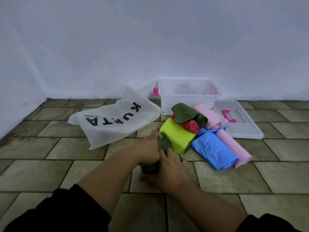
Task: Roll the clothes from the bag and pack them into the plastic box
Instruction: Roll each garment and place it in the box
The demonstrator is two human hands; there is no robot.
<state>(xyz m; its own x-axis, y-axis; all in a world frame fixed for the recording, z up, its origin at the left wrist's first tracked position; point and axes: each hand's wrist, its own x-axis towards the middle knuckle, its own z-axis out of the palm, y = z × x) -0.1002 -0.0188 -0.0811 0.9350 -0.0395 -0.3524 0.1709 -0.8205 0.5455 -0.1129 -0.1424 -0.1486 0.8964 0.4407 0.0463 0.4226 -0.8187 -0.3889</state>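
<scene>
My left hand (149,148) and my right hand (168,168) both grip a dark green garment (164,144) on the tiled floor, rolled tight between them. Just beyond lies a pile of clothes: a lime-yellow roll (177,136), a red roll (192,125), a dark green roll (185,114), a blue roll (214,149) and pink rolls (234,146). The clear plastic box (189,96) stands open against the wall behind the pile. A white bag (115,123) printed "KURTA" lies flat to the left.
The box's clear lid (240,124) with a pink handle lies on the floor to the right of the box. A white wall runs along the back and the left side. Brown floor tiles stretch in front and to both sides.
</scene>
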